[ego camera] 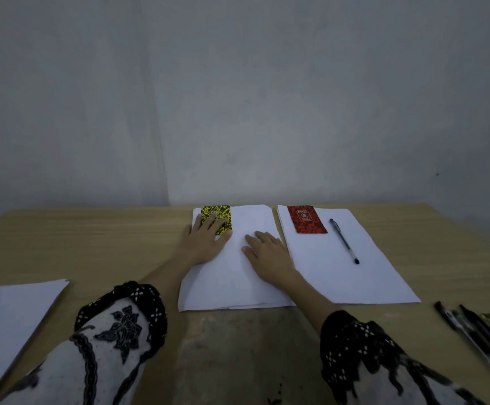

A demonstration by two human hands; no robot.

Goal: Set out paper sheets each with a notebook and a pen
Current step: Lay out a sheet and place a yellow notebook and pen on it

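Left hand: the left hand (pixel 205 239) lies flat, fingers spread and straight, palm on the left edge of the middle sheet (pixel 232 276); its fingertips rest on the lower part of the yellow notebook (pixel 217 219). Nothing pinched.
Right hand: the right hand (pixel 267 252) lies flat on the same sheet, fingers straight and slightly apart, pressing the paper just right of the left hand. Holds nothing.
Yellow notebook: at the far left corner of the middle sheet, under the left fingertips, flat.
Right sheet: the right sheet (pixel 355 276) lies just beside the right hand, its edge almost meeting the middle sheet.
Red notebook: the red notebook (pixel 306 219) sits at the far left corner of the right sheet, beyond the right hand.
Pen: the black pen (pixel 343 240) lies on the right sheet, just right of the red notebook, slanted.
Spare paper: more paper (pixel 10 320) well left of the left arm, near edge of the table (pixel 92 241).
Spare pens: a cluster of pens (pixel 477 331) well right of the right arm; a red object beneath them, unclear.
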